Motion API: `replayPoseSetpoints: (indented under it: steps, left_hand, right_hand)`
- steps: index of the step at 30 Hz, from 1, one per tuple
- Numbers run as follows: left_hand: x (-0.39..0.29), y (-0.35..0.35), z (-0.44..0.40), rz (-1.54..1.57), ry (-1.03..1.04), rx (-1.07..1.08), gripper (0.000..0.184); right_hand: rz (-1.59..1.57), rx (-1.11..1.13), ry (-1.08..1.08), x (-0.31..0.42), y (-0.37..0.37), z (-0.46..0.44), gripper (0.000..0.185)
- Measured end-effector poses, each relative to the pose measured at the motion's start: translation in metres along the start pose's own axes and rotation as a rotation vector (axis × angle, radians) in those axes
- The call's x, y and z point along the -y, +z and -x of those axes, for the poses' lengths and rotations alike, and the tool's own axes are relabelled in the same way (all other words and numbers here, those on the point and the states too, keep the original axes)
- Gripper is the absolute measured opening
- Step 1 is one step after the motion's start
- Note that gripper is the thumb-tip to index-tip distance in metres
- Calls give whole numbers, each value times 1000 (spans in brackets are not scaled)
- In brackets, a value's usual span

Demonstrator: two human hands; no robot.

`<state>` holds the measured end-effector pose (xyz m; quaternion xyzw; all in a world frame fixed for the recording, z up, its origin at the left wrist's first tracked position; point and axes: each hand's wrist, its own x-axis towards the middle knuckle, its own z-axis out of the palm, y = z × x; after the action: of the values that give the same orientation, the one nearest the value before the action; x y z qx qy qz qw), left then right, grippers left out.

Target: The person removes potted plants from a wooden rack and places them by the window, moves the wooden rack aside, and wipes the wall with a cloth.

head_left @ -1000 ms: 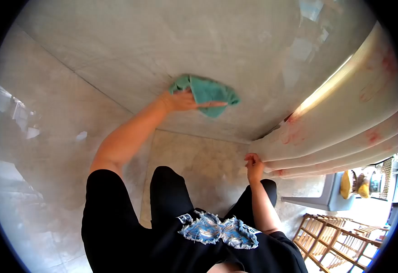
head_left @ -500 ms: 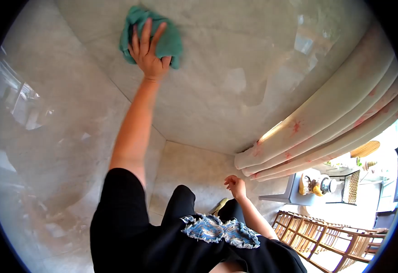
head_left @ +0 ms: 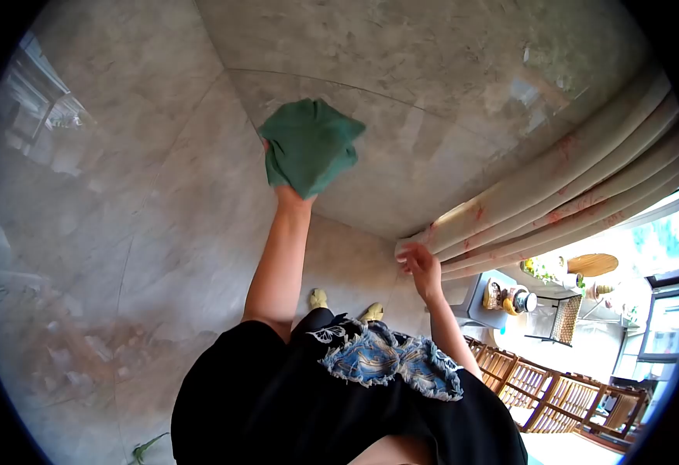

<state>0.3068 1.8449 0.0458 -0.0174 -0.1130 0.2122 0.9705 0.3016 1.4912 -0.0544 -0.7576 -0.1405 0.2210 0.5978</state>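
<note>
A green cloth [head_left: 312, 147] drapes over my left hand [head_left: 291, 194], hiding most of it. Only the heel of the hand and a bit of a finger at the cloth's left edge show. The cloth is in front of the glossy grey-beige tiled wall [head_left: 401, 163]; whether it touches the tiles I cannot tell. My right hand [head_left: 421, 267] is raised near the lower end of the pale curtain [head_left: 502, 209], empty, with its fingers loosely bent and apart. Whether it touches the curtain is unclear.
Yellow shoes [head_left: 318, 298] are on the floor below me. To the right are a grey table [head_left: 488, 301] with ornaments [head_left: 510, 297], a wooden slatted rack [head_left: 552, 395], a wire-mesh stand [head_left: 566, 319] and a window [head_left: 663, 325]. A green leaf [head_left: 147, 447] shows at lower left.
My left hand has come off its flat press on the wall and moved down, nearer me, with the cloth now covering it. My right hand has risen toward the curtain. The view has shifted.
</note>
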Motion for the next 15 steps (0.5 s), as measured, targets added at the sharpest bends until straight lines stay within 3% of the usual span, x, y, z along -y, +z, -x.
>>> replayPoseSetpoints:
  steps: [3, 5, 10, 12, 15]
  left_hand:
    - [-3, 15, 36, -121, -42, -26, 60]
    - [-6, 16, 45, -13, -129, 7, 65]
    - [-13, 27, 60, -22, -201, 49, 67]
    - [-13, 32, 66, -16, -218, 24, 67]
    - [-5, 18, 67, -147, -238, -177, 66]
  right_hand:
    - [-154, 68, -70, 90, 21, -3, 28]
    - [-181, 95, -138, 139, 37, 1, 33]
    - [-107, 81, -454, 182, 82, -15, 52]
    - [205, 79, -631, 196, 93, -13, 67]
    - [164, 45, -654, 185, 120, -29, 77]
